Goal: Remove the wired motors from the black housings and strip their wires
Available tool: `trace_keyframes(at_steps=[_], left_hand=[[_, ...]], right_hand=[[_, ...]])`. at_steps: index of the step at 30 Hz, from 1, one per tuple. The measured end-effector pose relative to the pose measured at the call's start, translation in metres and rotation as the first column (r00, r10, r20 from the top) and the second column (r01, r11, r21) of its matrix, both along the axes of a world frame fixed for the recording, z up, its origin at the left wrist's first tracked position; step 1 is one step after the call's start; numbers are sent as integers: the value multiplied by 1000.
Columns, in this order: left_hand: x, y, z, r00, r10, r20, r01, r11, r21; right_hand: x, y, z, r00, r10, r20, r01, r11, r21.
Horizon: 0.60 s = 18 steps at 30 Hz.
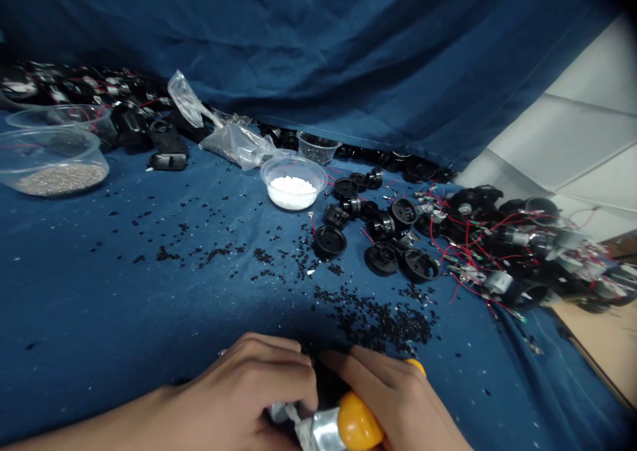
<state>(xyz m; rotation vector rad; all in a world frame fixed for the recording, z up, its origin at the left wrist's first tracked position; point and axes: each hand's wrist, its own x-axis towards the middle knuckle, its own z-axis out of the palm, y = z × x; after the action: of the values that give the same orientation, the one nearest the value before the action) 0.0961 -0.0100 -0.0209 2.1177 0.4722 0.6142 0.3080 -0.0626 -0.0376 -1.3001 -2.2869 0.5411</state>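
Both hands work close together at the bottom middle, low over a blue cloth (124, 305). My left hand (253, 388) is closed, its fingers curled round a small dark part that is mostly hidden. My right hand (393, 398) is closed on a tool with a yellow handle (355, 424) wrapped in silver tape; the tool's tip points toward the left hand. Just beyond the fingers lies a scatter of tiny black screws (383, 322).
Black round plastic parts (383, 235) and motors with red wires (497, 258) are heaped at the right. A small bowl of white pieces (293, 182), a clear bag (233, 142), a clear bowl of grey bits (52, 166) and more black parts (124, 113) sit at the back.
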Motion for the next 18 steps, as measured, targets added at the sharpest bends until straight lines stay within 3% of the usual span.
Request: trace_keyframes(at_steps=[18], left_hand=[[1, 1, 5, 994, 48, -99, -38, 994, 99]], right_hand=[[1, -2, 2, 1000, 28, -3, -28, 999, -17]])
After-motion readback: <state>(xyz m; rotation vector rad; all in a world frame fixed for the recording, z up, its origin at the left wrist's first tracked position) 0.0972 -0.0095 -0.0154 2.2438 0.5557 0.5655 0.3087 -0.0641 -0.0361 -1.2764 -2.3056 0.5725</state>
